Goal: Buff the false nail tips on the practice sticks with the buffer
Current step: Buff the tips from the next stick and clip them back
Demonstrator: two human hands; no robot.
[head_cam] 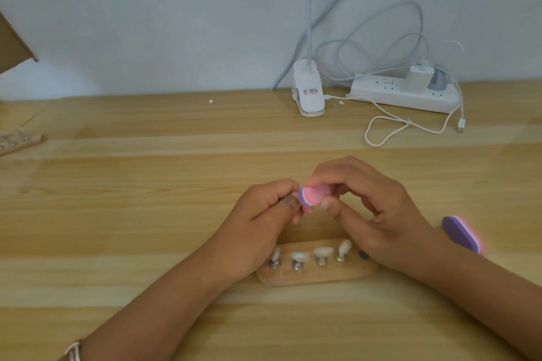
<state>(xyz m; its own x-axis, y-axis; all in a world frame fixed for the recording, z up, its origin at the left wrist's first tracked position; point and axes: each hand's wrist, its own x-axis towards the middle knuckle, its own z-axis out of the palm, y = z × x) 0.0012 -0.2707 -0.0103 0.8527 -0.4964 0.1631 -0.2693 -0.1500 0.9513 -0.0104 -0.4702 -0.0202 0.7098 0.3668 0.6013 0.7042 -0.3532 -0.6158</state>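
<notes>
My right hand [366, 208] pinches a small pink and purple buffer [313, 196] between thumb and fingers. My left hand [264, 214] pinches a practice stick with a nail tip, mostly hidden by its fingers, right against the buffer's left end. Both hands hover above a wooden holder [316, 274] that carries several practice sticks with pale nail tips [322, 252] and one empty hole [364, 255] at its right end.
A second purple and pink buffer [462, 233] lies on the wooden table [146, 214] to the right of my right wrist. At the back stand a white clip lamp base [308, 91], a white power strip [404, 94] and loose cables. A wooden object [17, 141] lies at the left edge.
</notes>
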